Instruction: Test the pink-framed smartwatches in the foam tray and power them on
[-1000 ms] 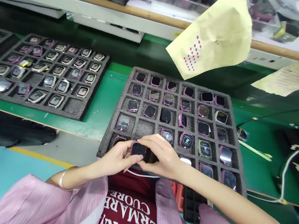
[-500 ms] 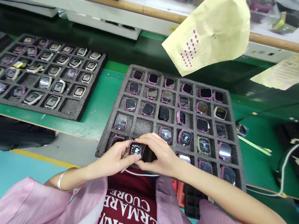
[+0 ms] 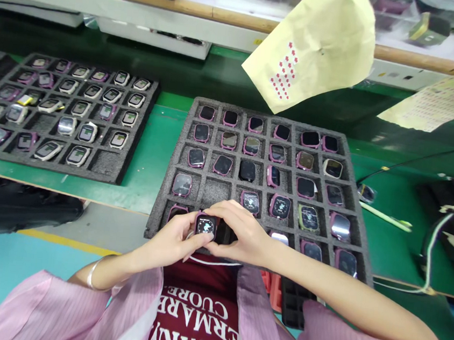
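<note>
A small square smartwatch (image 3: 206,224) with a lit dial is held between my two hands, above the front edge of a dark foam tray (image 3: 215,191). My left hand (image 3: 181,239) grips it from the left. On the other side my right hand (image 3: 240,233) has its fingers at the watch's top and right, and a thumb at its lower corner. A white cable (image 3: 215,263) runs below my hands. Many watches, mostly with purple frames, lie in the tray's compartments; one compartment just above my hands holds no watch. My hands hide part of the front row.
Another foam tray (image 3: 120,165) of watches lies at the left on the green table (image 3: 150,146). Yellow papers (image 3: 320,50) hang from the shelf edge. A green stick (image 3: 386,217) and cables are at the right; a black tray (image 3: 293,307) is below.
My hands and the watch have stayed in nearly the same place. The view has shifted slightly, so the trays and papers appear a little further left.
</note>
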Available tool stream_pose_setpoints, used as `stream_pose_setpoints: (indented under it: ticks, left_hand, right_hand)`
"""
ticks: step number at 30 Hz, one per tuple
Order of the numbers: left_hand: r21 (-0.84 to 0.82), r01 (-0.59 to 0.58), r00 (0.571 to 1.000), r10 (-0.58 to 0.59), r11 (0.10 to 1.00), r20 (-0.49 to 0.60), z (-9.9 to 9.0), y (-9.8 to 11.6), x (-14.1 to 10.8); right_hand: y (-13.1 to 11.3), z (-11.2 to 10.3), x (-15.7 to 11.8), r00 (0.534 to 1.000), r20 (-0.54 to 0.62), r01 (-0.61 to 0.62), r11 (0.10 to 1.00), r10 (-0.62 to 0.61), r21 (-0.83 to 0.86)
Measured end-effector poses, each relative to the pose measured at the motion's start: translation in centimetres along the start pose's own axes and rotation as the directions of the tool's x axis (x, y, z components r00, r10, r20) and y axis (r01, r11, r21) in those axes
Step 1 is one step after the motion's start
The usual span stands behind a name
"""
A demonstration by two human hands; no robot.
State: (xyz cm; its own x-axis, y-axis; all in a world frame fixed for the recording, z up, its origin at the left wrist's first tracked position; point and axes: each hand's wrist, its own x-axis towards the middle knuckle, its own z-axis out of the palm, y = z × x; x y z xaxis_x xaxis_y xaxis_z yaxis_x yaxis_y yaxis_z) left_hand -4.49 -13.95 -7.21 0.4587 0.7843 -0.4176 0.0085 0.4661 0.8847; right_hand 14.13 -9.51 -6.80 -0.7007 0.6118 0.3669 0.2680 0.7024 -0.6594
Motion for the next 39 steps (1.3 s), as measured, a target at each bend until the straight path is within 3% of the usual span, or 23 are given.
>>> stream_pose_setpoints:
  ticks: [20,25,29,32,35,39]
  left_hand:
    - [0.041,-0.038,0.999,0.037,0.998,0.031,-0.1,-0.3,0.0]
    - [0.032,-0.062,0.998,0.061,0.998,0.025,-0.1,-0.2,-0.1]
    - [-0.038,-0.062,0.995,0.065,0.997,0.077,-0.7,0.0,-0.8]
    - [-0.085,-0.034,0.998,0.038,0.996,0.044,-1.7,-0.3,-1.9]
    - [-0.129,-0.006,1.000,0.006,0.992,0.002,-2.7,-0.9,-3.0]
    - [-0.177,-0.014,1.000,0.010,0.984,-0.022,-3.1,-1.4,-3.6]
  right_hand:
    - [-0.2,0.0,0.1,0.999,-0.006,0.036,0.998,-0.036,-0.050]
    - [0.1,-1.5,0.8,0.997,0.058,0.042,0.999,-0.041,-0.006]
    - [1.9,-3.2,1.9,0.994,-0.070,-0.082,0.995,0.079,-0.049]
    - [3.1,-4.0,2.6,0.986,0.055,-0.133,0.948,0.156,-0.290]
    - [2.9,-4.2,3.6,0.958,0.232,-0.047,0.886,0.171,-0.461]
    - [1.4,-2.7,6.2,0.967,0.230,0.006,0.894,0.109,-0.449]
